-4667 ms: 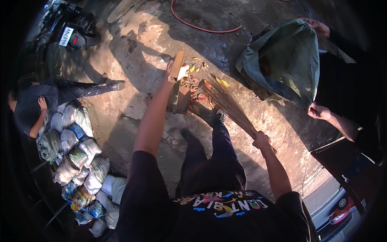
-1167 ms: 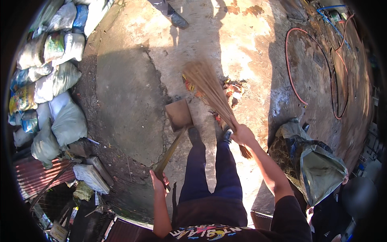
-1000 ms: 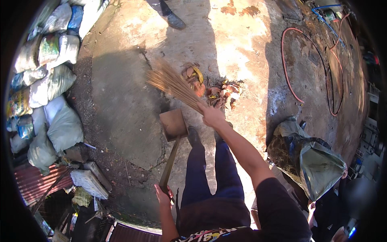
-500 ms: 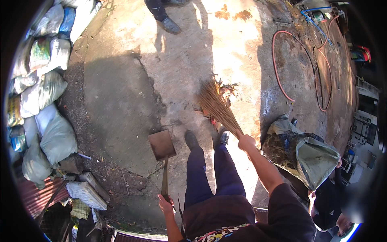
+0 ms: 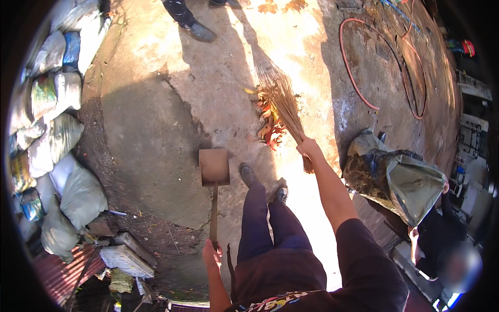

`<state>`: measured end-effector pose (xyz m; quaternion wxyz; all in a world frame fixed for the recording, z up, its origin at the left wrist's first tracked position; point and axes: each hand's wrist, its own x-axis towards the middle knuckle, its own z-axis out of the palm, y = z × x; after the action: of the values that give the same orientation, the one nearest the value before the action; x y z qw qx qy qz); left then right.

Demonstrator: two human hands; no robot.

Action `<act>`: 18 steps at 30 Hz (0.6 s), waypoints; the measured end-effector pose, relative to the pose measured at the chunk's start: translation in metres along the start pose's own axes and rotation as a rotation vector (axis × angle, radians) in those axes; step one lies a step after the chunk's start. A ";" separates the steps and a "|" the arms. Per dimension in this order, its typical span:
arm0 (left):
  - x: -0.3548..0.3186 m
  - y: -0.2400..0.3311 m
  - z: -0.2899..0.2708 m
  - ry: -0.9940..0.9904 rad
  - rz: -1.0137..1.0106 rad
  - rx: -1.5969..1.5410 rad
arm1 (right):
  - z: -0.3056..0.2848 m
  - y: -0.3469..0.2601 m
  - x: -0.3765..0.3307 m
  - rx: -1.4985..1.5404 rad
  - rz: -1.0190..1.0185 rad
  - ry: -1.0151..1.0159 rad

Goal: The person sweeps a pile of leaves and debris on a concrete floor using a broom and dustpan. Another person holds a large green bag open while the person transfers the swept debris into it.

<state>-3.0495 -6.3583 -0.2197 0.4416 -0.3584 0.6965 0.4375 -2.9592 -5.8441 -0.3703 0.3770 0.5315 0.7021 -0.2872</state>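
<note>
My right hand [image 5: 310,148] is closed round the handle of a stick broom [image 5: 285,98], its bristles fanned out away from me. Beside the bristles lies a small pile of dry red and yellow leaves [image 5: 270,125] on the concrete. My left hand [image 5: 211,254] grips the long handle of a dustpan [image 5: 214,167]. The square brown pan is in front of my left foot, apart from the leaves; nothing shows in it. Whether it touches the ground, I cannot tell.
At right, another person holds open a big grey-green sack [image 5: 415,182]. A red hose [image 5: 344,65] curls on the ground beyond. Stuffed sacks [image 5: 83,195] are piled along the left. Another person's shoe [image 5: 200,32] stands at the far side. Cracked concrete [image 5: 150,130] lies between.
My right hand and the broom have moved farther from me, uncovering more of the leaves. The dustpan has shifted forward and turned straighter in my left hand. The whole view has tilted slightly.
</note>
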 end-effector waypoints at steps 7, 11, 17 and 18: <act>-0.002 0.031 0.031 -0.069 0.220 0.382 | 0.048 0.044 -0.084 0.184 0.026 -0.016; 0.004 0.034 0.037 -0.084 0.265 0.419 | 0.048 0.084 -0.164 0.414 0.088 -0.019; -0.006 0.043 0.049 -0.107 0.215 0.344 | 0.152 0.163 -0.243 1.099 0.301 0.142; -0.005 0.040 0.049 -0.109 0.219 0.315 | 0.151 0.160 -0.252 1.379 0.436 0.049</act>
<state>-3.0678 -6.2977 -0.2145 0.4790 -0.1828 0.7662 0.3875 -2.7329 -6.0558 -0.2434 -0.0111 0.7825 0.2477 -0.5711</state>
